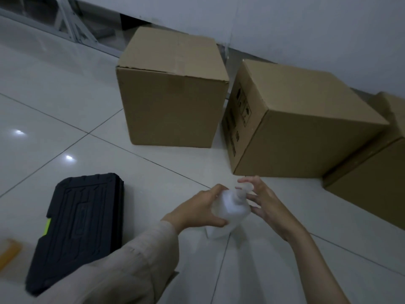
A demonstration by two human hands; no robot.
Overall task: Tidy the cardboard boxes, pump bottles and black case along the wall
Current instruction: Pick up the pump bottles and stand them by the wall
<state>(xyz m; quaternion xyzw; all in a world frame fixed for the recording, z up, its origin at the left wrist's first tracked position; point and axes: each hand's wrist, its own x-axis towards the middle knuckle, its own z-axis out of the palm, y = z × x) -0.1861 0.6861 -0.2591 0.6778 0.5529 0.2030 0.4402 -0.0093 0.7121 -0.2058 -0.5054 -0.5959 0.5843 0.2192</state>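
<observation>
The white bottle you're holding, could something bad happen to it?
Maybe. The left hand grips the pump bottle by its body while the right hand fingers the pump head, so a press there might squirt liquid onto the tiled floor. The floor looks glossy, so a spill could be slippery. The black case lies close by the left sleeve and could get bumped.

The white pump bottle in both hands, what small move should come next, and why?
Probably carry the pump bottle forward and set it upright near the wall, in the gap beside the left cardboard box. The left hand has a grip on its body while the right hand touches the pump, and it is out on the open tiled floor.
</observation>
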